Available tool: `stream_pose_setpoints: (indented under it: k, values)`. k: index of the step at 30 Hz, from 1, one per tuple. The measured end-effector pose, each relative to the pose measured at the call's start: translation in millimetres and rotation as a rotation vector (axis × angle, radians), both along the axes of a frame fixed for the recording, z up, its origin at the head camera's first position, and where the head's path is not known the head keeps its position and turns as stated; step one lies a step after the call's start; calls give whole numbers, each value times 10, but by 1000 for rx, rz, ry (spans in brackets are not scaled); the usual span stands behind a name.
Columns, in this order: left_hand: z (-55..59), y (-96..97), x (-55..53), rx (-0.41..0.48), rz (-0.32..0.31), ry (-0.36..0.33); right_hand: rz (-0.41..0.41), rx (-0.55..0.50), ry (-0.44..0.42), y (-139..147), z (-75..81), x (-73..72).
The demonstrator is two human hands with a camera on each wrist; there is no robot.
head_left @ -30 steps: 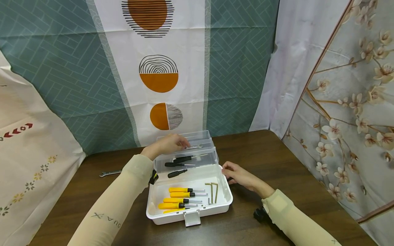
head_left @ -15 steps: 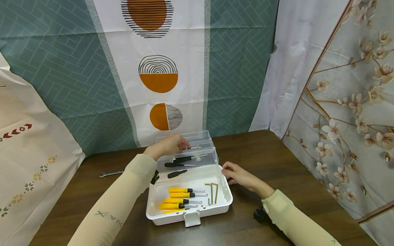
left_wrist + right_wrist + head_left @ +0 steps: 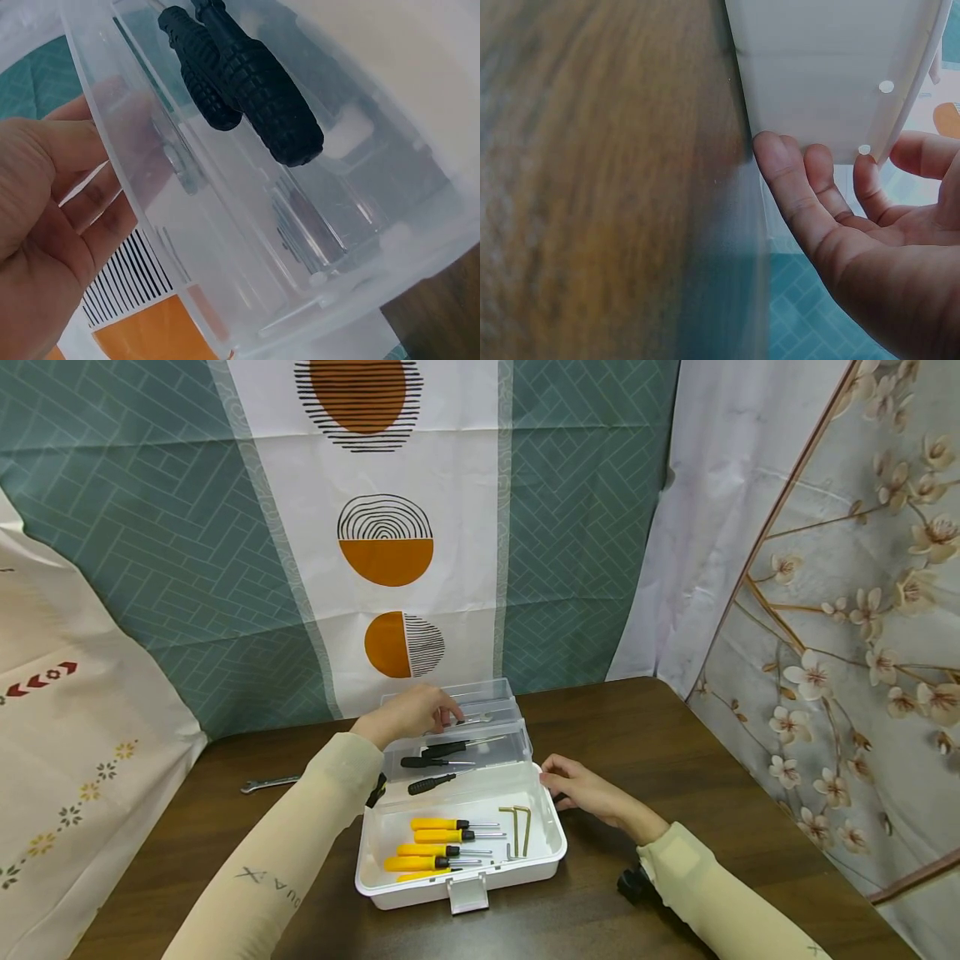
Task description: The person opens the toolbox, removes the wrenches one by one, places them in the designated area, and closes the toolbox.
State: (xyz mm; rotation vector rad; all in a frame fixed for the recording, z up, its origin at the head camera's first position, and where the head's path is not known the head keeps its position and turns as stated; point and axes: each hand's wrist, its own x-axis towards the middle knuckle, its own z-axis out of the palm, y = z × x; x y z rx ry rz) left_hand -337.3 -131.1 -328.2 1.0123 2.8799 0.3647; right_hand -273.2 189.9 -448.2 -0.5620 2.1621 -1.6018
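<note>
A white toolbox (image 3: pixel 519 875) stands unfolded on the table, its translucent tiers (image 3: pixel 517 745) raised at the back. My left hand (image 3: pixel 411 713) reaches into the upper tier and pinches a small wrench (image 3: pixel 480 718); in the left wrist view cloudy plastic blurs the fingertips and the wrench (image 3: pixel 178 161). Black-handled screwdrivers (image 3: pixel 444 748) lie in the lower tier. My right hand (image 3: pixel 581 787) grips the box's right back corner, fingers curled against the white wall (image 3: pixel 825 75). Several yellow-handled screwdrivers (image 3: pixel 438 836) and brass hex keys (image 3: pixel 525 831) fill the base.
Another wrench (image 3: pixel 266 783) lies on the brown table (image 3: pixel 622 727), left of the box. A black-and-yellow object (image 3: pixel 377 791) sits beside the box, partly behind the left sleeve. A dark object (image 3: pixel 633 885) shows by the right cuff. Patterned curtains (image 3: pixel 585 568) hang behind.
My left hand and forearm have shifted very slightly to the right over the upper tier. My right hand and the toolbox stay where they were.
</note>
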Motion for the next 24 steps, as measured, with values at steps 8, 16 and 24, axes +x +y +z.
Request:
stream_pose_setpoints:
  k: [8,16,24]
  values:
    - [35,14,16,-89,-67,55,2,-7,-3,-6,2,5]
    - [15,2,-23,-65,-29,58,0,-6,-3,-6,-9,1]
    - [0,71,8,-105,0,112,4,-5,2,-4,-6,1]
